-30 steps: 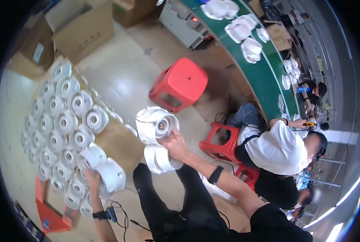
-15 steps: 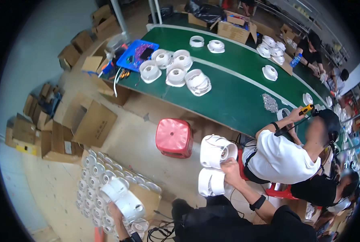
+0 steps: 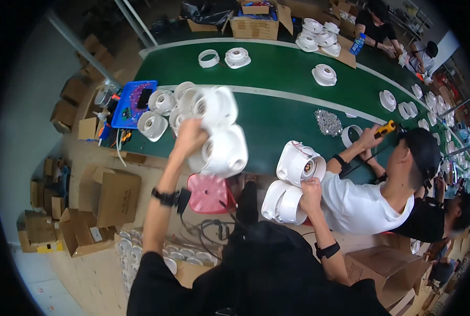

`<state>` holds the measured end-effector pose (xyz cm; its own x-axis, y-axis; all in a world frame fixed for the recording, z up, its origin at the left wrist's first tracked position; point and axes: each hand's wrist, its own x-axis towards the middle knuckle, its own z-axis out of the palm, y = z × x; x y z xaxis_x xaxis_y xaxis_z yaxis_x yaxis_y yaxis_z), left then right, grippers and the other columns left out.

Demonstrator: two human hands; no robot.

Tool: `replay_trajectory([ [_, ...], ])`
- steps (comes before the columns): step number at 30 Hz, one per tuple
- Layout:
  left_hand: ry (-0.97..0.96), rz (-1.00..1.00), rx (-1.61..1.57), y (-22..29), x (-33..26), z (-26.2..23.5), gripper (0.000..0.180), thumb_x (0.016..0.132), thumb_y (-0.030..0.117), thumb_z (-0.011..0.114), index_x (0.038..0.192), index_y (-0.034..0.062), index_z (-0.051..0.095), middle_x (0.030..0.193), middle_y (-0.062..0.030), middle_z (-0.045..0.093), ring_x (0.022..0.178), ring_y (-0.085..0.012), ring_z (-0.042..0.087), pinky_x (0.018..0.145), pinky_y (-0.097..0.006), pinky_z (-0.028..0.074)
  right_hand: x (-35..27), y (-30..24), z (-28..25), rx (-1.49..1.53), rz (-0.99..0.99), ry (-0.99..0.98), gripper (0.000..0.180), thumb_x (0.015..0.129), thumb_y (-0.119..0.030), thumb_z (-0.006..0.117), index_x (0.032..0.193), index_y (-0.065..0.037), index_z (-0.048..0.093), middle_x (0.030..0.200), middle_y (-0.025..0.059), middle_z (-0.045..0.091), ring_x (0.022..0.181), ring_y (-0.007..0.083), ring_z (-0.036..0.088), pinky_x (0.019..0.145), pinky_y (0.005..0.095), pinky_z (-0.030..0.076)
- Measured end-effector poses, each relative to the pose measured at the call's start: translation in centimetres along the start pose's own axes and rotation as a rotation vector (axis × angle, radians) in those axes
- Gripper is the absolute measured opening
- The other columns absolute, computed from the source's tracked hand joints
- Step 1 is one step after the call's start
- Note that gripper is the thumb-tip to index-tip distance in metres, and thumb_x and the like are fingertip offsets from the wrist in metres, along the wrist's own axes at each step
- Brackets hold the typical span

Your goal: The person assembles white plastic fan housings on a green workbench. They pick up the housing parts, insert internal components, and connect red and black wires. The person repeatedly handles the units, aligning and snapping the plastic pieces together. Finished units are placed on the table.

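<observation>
**Across mid-frame, four white housings [image 3: 228, 152] held up in two pairs**

Left of centre, the left hand [image 3: 191, 136] is closed on two of them, one above the other; both lie just right of its fingers, slightly blurred. Right of centre, the right hand [image 3: 312, 194] grips the other two, the upper housing [image 3: 297, 163] above it and the lower housing [image 3: 279, 201] to its left.

The left forearm rises steeply from the lower edge, leaning rightward, and its hand sits higher in the frame than the other. The right forearm slants up and leftward from the lower right. Each wrist wears one black band.

Behind, the green counter [image 3: 277, 113] carries one blue tray [image 3: 119, 119] at upper left, with at least four more housings [image 3: 152, 126] beside it, some partly hidden by the left pair. Farther up are one white ring [image 3: 209, 58] and, just right of it, one lone housing [image 3: 237, 59]. One heap of small silvery parts [image 3: 328, 122] lies right of centre. One red stool [image 3: 207, 195] shows below the left pair. At right, one co-worker [image 3: 369, 197] in a white shirt holds one yellow tool [image 3: 385, 129].
</observation>
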<state>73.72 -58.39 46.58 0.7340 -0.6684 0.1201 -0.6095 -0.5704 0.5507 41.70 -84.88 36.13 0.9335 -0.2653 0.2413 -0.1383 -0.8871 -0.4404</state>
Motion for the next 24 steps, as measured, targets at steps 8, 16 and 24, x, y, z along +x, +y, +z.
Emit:
replay_trajectory([
  [8, -0.217, -0.051, 0.345, -5.3, 23.2, 13.5, 0.023, 0.070, 0.016, 0.069, 0.090, 0.0041, 0.072, 0.094, -0.0218, 0.069, 0.088, -0.0379, 0.068, 0.080, -0.047, 0.055, 8.1, 2.1, 2.9, -0.132, 0.216, -0.036, 0.034, 0.055, 0.006, 0.059, 0.085, -0.001, 0.071, 0.076, 0.0184, 0.067, 0.077, 0.0352, 0.063, 0.084, 0.0403, 0.046],
  [16, -0.270, -0.231, 0.462, -11.4, 25.6, 15.3, 0.027, 0.073, 0.019, 0.072, 0.096, 0.0035, 0.070, 0.096, -0.0193, 0.070, 0.092, -0.0344, 0.070, 0.080, -0.044, 0.057, 12.8, 3.9, 6.7, -0.136, 0.310, -0.156, 0.031, 0.055, 0.005, 0.057, 0.083, -0.001, 0.069, 0.081, 0.0211, 0.067, 0.086, 0.0391, 0.062, 0.083, 0.0438, 0.049],
  [24, -0.256, -0.531, 0.459, -15.6, 26.9, 16.1, 0.035, 0.079, 0.025, 0.070, 0.110, 0.0079, 0.065, 0.111, -0.0157, 0.068, 0.102, -0.0309, 0.068, 0.084, -0.041, 0.057, 16.1, 4.1, 8.9, -0.142, 0.279, -0.199, 0.031, 0.056, 0.003, 0.061, 0.086, -0.003, 0.069, 0.078, 0.0210, 0.067, 0.085, 0.0383, 0.063, 0.081, 0.0444, 0.050],
])
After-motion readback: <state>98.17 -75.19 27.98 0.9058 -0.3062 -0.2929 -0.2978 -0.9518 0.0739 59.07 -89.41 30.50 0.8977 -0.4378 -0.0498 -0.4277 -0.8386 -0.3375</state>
